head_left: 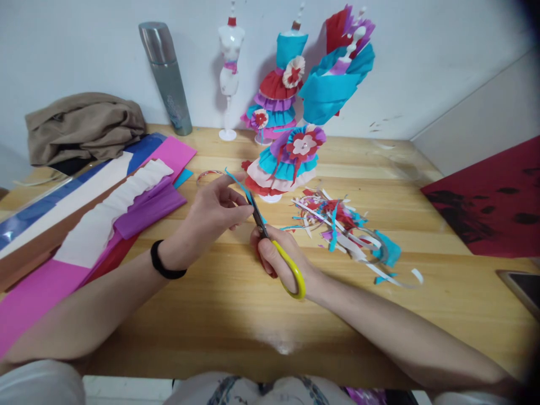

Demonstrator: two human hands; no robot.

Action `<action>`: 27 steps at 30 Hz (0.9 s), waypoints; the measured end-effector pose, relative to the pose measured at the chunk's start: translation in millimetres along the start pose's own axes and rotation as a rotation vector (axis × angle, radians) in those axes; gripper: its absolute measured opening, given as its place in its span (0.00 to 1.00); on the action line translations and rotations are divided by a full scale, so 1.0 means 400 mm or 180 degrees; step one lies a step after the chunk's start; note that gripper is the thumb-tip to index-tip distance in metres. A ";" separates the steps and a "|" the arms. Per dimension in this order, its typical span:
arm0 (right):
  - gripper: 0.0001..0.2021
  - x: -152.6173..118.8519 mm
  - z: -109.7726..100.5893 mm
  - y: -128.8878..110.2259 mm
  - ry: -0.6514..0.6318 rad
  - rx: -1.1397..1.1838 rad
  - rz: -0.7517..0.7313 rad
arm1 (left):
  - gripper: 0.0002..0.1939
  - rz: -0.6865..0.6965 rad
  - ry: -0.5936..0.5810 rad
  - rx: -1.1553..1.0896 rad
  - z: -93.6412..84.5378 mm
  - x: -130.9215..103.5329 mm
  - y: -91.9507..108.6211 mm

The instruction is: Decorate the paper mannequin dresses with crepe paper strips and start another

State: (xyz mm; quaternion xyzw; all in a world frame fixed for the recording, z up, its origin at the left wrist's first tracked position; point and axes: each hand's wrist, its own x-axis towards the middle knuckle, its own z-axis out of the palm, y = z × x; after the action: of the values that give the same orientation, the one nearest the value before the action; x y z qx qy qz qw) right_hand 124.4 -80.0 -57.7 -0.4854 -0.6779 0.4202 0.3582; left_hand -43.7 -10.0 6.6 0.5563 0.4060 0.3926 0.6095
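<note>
My left hand (215, 216), with a black band on its wrist, pinches a narrow blue paper strip (238, 183). The strip runs down along the scissor blades, its upper end sticking up past my fingers. In my right hand (280, 256) are scissors (291, 270) with a yellow handle and dark blades, which point up and left towards my left fingertips. The blades look nearly closed along the strip. Just beyond my hands stands a small dress form in a ruffled paper skirt (287, 166) with a flower on it.
Paper scraps (333, 219) lie in a heap to the right. Coloured paper sheets (105, 225) and a brown cloth (84, 126) are on the left. Along the wall stand a grey bottle (169, 84), a bare white dress form (230, 56) and dressed forms (278, 101). A red board (493, 197) leans at right.
</note>
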 end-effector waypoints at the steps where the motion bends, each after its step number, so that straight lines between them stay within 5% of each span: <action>1: 0.26 0.000 0.001 -0.001 0.0001 -0.0027 -0.0001 | 0.31 0.0008 0.0049 -0.0028 0.001 0.000 0.000; 21: 0.27 0.001 -0.005 -0.011 -0.0092 -0.0026 -0.0049 | 0.37 -0.0202 0.0094 -0.0263 0.010 -0.002 0.000; 27: 0.28 0.001 -0.006 -0.007 -0.0146 0.0040 0.0021 | 0.18 -0.0475 0.0234 -0.0644 0.006 0.004 -0.011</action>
State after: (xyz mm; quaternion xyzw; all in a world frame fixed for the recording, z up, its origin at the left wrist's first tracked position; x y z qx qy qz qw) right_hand 125.5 -79.4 -54.0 -0.4756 -0.6817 0.4366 0.3442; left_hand -40.7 -9.6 2.4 0.4455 0.4267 0.4053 0.6747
